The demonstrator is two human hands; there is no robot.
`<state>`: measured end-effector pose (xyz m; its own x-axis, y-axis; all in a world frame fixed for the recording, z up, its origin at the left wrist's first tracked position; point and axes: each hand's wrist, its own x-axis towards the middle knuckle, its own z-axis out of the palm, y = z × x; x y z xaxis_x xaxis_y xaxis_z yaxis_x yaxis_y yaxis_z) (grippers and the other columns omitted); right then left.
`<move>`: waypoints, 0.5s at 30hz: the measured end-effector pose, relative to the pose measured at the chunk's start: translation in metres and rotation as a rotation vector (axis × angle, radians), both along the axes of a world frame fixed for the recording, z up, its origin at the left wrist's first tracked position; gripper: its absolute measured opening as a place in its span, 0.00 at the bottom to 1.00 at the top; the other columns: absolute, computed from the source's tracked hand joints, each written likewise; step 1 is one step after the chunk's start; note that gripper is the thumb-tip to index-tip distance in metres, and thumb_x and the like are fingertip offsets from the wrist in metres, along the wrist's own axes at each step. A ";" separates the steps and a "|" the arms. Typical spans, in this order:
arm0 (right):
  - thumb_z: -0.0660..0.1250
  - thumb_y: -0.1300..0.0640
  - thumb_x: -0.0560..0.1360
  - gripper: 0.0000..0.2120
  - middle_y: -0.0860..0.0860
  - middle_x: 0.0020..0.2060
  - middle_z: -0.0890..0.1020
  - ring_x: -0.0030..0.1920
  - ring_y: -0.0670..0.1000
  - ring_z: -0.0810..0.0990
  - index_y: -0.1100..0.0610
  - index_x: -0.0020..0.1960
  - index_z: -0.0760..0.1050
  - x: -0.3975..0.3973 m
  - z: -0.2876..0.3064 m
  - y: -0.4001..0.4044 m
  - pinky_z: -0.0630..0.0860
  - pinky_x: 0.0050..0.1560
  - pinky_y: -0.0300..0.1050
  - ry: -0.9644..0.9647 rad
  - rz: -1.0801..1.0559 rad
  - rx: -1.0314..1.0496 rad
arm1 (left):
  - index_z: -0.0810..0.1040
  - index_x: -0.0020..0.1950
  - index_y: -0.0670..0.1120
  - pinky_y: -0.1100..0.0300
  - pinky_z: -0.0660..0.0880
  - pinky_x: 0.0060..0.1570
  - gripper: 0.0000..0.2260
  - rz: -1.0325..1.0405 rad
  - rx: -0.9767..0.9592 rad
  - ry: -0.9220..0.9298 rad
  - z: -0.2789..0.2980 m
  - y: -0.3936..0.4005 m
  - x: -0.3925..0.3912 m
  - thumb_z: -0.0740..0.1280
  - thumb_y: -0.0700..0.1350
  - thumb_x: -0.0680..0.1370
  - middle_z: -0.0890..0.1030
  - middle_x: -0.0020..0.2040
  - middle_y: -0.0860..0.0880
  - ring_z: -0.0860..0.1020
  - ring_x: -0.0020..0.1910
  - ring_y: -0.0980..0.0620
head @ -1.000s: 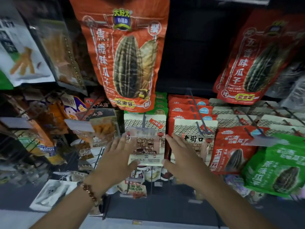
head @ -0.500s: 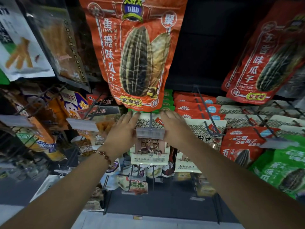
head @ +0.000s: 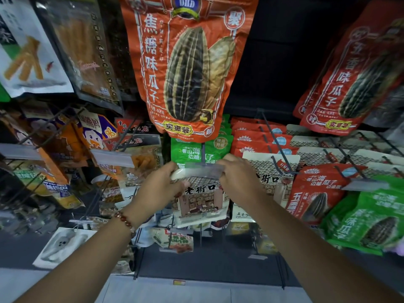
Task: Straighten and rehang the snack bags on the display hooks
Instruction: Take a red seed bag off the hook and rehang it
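A white snack bag printed with an old shopfront (head: 200, 202) hangs at the front of a display hook (head: 203, 153), just under the hook's clear price-tag holder (head: 204, 170). My left hand (head: 159, 186) grips the bag's top left corner. My right hand (head: 237, 174) pinches its top right corner. The bag's top edge is bent forward between both hands. Behind it on the same hook hang green bags (head: 194, 149). A second white shopfront bag (head: 273, 171) hangs on the hook to the right.
A large orange sunflower-seed bag (head: 188, 68) hangs just above my hands. Red bags (head: 354, 71) hang at the upper right, red and green bags (head: 367, 217) at the right. Crowded hooks with orange snack bags (head: 65, 149) fill the left. Small packets (head: 177, 240) hang below.
Both hands moved up from the bag's sides to its top corners and closed on them. The bag's top edge now folds forward, and the green bags behind it show.
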<state>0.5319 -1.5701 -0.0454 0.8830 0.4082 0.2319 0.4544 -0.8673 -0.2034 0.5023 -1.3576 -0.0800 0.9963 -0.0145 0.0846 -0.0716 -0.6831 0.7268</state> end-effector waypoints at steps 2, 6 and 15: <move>0.62 0.55 0.80 0.09 0.43 0.44 0.74 0.47 0.45 0.71 0.48 0.55 0.80 -0.011 -0.004 0.001 0.66 0.60 0.43 0.027 0.031 0.008 | 0.70 0.42 0.48 0.57 0.65 0.29 0.13 0.014 0.026 0.030 -0.001 0.001 -0.011 0.74 0.51 0.74 0.75 0.34 0.48 0.72 0.30 0.53; 0.62 0.52 0.81 0.09 0.45 0.47 0.78 0.47 0.44 0.71 0.50 0.54 0.81 -0.037 -0.015 -0.006 0.64 0.54 0.42 0.042 0.047 0.081 | 0.71 0.41 0.45 0.61 0.62 0.23 0.14 0.004 0.007 0.129 -0.007 0.003 -0.030 0.74 0.51 0.74 0.78 0.31 0.46 0.67 0.21 0.59; 0.64 0.54 0.80 0.07 0.44 0.43 0.75 0.44 0.45 0.70 0.52 0.51 0.81 -0.067 -0.043 -0.045 0.62 0.48 0.43 0.070 0.043 0.133 | 0.82 0.48 0.50 0.55 0.75 0.35 0.15 -0.308 0.371 0.186 -0.004 -0.034 -0.040 0.66 0.60 0.77 0.82 0.35 0.50 0.79 0.32 0.54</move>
